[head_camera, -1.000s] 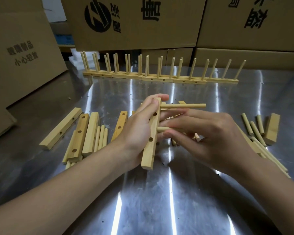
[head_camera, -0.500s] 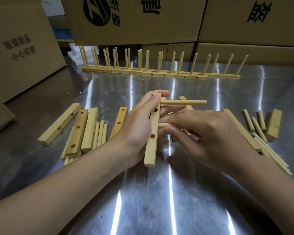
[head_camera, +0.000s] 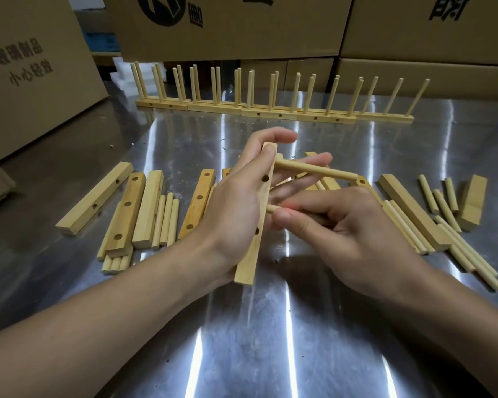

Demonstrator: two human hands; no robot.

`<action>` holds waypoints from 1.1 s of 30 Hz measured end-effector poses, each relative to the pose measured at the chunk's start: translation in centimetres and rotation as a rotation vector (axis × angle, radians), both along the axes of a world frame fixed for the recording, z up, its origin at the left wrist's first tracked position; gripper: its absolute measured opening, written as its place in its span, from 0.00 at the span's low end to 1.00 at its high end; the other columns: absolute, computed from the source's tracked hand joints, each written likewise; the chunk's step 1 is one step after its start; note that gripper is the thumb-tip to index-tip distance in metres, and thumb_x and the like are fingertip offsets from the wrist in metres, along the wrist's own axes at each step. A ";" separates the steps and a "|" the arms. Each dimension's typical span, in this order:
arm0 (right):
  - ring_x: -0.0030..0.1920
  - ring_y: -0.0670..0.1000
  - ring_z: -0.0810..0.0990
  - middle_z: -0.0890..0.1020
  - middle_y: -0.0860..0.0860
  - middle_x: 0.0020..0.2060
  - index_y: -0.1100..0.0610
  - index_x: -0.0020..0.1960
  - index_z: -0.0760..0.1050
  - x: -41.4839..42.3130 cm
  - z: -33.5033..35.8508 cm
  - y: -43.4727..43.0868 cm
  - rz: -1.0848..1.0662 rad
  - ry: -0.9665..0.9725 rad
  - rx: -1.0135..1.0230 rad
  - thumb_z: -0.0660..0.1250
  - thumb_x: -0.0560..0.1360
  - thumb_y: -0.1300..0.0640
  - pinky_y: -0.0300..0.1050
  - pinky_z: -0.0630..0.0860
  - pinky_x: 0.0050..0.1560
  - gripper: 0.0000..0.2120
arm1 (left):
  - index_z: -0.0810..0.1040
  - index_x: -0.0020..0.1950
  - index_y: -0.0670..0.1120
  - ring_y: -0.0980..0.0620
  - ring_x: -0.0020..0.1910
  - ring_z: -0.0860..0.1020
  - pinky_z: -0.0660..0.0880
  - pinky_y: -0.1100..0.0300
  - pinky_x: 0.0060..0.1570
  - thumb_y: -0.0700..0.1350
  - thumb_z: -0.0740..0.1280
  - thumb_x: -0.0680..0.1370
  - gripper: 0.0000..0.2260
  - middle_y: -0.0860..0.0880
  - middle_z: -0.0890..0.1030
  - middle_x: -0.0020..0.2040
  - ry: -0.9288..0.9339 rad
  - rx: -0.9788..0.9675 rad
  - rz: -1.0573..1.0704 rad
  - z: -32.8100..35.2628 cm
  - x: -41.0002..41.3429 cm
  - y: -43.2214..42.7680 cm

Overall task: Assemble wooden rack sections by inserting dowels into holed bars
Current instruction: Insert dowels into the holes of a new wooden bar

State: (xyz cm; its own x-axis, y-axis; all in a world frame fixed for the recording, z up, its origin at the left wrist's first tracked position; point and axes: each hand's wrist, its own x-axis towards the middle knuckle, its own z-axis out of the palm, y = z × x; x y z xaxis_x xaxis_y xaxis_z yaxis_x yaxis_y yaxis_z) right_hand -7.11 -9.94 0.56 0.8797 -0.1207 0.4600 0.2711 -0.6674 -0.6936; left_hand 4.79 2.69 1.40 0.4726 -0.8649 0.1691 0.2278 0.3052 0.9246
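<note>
Across the steel counter (head_camera: 270,340) long streaks of light are reflected, and cardboard boxes (head_camera: 242,33) printed with black characters are stacked behind its far edge and at its left edge. Along the far edge a row of finished rack sections (head_camera: 270,113) is stood, pegs upright. Loose bars (head_camera: 122,219) and loose dowels (head_camera: 167,219) are laid toward the left edge; further bars (head_camera: 408,211) and further dowels (head_camera: 443,205) are scattered toward the right edge.

Above the counter's middle a holed bar (head_camera: 249,262) is gripped on edge by the left hand (head_camera: 233,202), fingers wrapped round it. A seated dowel (head_camera: 314,171) is lodged in its top hole. A second dowel (head_camera: 272,208) is pinched between thumb and fingers of the right hand (head_camera: 357,234), its tip held at the middle hole; how far it has entered cannot be told.

Compared with half a second before, the bar's upper end is tipped further right, and the seated dowel, then nearly level, is sloped down to the right. The second dowel is kept at the same hole.
</note>
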 end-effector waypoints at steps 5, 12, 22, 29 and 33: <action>0.45 0.55 0.86 0.88 0.48 0.48 0.53 0.56 0.88 0.0 0.9 0.1 0.001 0.029 0.047 0.69 0.84 0.55 0.61 0.82 0.46 0.09 | 0.69 0.69 0.51 0.41 0.69 0.81 0.68 0.28 0.73 0.51 0.47 0.91 0.14 0.41 0.84 0.66 -0.063 -0.008 0.002 0.3 0.2 -0.2; 0.41 0.43 0.83 0.85 0.38 0.39 0.50 0.53 0.88 -0.4 1.1 -0.4 -0.120 0.053 -0.161 0.71 0.82 0.51 0.33 0.72 0.39 0.07 | 0.70 0.72 0.52 0.47 0.59 0.86 0.84 0.47 0.58 0.51 0.52 0.90 0.13 0.43 0.87 0.58 -0.258 0.049 0.161 0.0 -0.2 -0.8; 0.30 0.47 0.78 0.81 0.50 0.33 0.45 0.63 0.78 -0.3 1.1 -0.1 -0.213 -0.056 0.417 0.74 0.78 0.42 0.36 0.72 0.30 0.16 | 0.64 0.65 0.52 0.42 0.60 0.86 0.83 0.40 0.54 0.54 0.47 0.91 0.11 0.43 0.87 0.61 -0.014 -0.102 0.237 0.8 1.0 -0.1; 0.41 0.54 0.88 0.88 0.56 0.39 0.47 0.58 0.84 0.3 1.1 0.5 -0.076 0.108 0.560 0.78 0.74 0.48 0.40 0.83 0.43 0.14 | 0.66 0.61 0.58 0.43 0.59 0.84 0.82 0.47 0.55 0.55 0.50 0.90 0.07 0.46 0.84 0.63 -0.023 -0.101 0.331 0.5 1.8 -0.3; 0.40 0.47 0.84 0.87 0.49 0.40 0.48 0.53 0.85 0.1 1.8 -1.0 -0.312 -0.014 0.264 0.79 0.74 0.51 0.42 0.80 0.42 0.09 | 0.72 0.65 0.61 0.50 0.61 0.83 0.78 0.48 0.58 0.52 0.52 0.90 0.10 0.50 0.84 0.63 -0.181 0.008 0.393 0.8 2.6 -0.3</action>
